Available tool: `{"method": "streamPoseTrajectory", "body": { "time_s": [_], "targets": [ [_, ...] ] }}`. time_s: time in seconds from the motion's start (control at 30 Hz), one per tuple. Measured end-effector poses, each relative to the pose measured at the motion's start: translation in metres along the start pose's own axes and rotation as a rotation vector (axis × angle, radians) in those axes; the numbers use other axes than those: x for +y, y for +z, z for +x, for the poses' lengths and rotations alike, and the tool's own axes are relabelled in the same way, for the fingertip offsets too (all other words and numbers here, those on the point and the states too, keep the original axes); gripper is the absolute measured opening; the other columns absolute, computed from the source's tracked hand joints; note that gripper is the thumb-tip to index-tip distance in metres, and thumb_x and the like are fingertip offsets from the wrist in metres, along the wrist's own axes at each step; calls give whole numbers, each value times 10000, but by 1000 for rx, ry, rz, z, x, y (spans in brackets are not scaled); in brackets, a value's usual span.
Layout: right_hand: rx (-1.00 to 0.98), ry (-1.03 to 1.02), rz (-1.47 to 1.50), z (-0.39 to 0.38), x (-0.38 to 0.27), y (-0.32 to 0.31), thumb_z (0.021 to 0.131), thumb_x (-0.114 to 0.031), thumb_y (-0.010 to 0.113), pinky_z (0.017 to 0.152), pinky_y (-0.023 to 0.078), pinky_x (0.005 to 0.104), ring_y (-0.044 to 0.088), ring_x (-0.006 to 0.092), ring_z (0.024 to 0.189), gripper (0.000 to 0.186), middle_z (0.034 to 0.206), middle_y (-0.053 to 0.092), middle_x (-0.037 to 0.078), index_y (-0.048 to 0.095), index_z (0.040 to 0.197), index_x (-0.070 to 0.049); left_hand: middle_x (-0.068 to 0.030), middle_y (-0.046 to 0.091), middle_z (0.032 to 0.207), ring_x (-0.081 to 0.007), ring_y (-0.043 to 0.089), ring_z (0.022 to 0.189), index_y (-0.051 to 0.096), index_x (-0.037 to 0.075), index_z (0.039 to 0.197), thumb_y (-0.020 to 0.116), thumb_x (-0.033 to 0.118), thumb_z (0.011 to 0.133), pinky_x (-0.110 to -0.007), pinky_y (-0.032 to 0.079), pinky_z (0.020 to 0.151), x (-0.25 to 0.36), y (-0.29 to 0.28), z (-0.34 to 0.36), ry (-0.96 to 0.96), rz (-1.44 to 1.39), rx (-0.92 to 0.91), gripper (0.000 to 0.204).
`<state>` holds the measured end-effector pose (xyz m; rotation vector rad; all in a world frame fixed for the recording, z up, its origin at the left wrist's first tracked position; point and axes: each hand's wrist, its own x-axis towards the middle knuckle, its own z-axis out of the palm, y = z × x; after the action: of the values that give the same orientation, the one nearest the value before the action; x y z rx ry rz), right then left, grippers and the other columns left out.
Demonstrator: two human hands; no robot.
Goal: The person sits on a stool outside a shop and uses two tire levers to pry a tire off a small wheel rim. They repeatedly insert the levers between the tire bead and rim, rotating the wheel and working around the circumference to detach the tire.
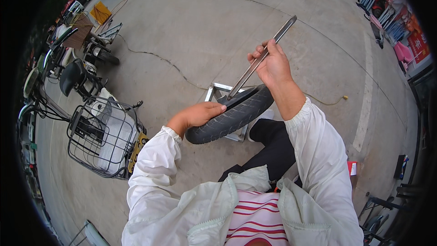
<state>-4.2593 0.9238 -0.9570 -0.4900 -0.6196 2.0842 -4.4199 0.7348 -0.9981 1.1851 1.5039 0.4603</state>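
A black tyre point(236, 117) with a worn tread stands tilted in front of me, against a small silver metal frame point(221, 86) on the ground. My left hand point(199, 113) grips the tyre's left upper side, its thumb lying along the edge. Closed round a long steel tyre lever point(248, 73), my right hand point(272, 64) is above the tyre's right part. The lever slants from the upper right down to the tyre's inner edge, where its lower tip meets the tyre close to my left fingers. The tyre hides most of the frame.
A bicycle with a wire basket point(102, 136) stands at the left, with a scooter point(88, 54) behind it. A thin hose point(327, 104) lies on the concrete ground at the right. Near my right elbow is a red box point(352, 168).
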Motion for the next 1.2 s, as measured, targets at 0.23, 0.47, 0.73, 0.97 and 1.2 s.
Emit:
{"method": "streamPoseTrajectory", "body": {
  "time_s": [0.23,0.47,0.73,0.97,1.2],
  "targets": [
    [-15,136,-298,-9,15,-6,1049,-275,374,646,484,362,462,131,621,233,737,463,21,442,929,-87,-101,665,978,-175,586,876,619,-2,1106,376,457,1024,-309,455,832,8,17,2,48,-19,-53,526],
    [-30,255,-439,-5,35,2,1043,-330,383,574,455,349,431,114,578,264,722,446,7,429,924,-99,-64,673,1035,-129,576,910,628,18,1154,387,399,1031,-282,452,856,-7,23,-1,20,-104,-44,468],
    [65,194,-581,5,51,-13,1027,-343,396,369,350,353,372,180,399,291,609,426,56,418,907,-79,-106,678,1063,-193,595,958,620,-3,1163,401,370,1029,-307,443,899,-7,36,7,65,-45,-57,453],
    [-13,274,-824,3,67,-3,1032,-342,387,361,349,322,369,128,438,294,655,437,33,411,910,-76,-138,662,957,-233,601,876,621,-10,1078,422,336,1021,-347,458,840,-4,46,4,179,112,19,403],
    [-74,224,-961,-16,63,4,1026,-335,385,445,403,387,461,225,484,330,719,494,112,445,941,-22,-170,668,855,-261,613,781,632,-27,1034,451,285,1011,-370,477,780,-12,56,5,263,169,81,362]
  ]
}}
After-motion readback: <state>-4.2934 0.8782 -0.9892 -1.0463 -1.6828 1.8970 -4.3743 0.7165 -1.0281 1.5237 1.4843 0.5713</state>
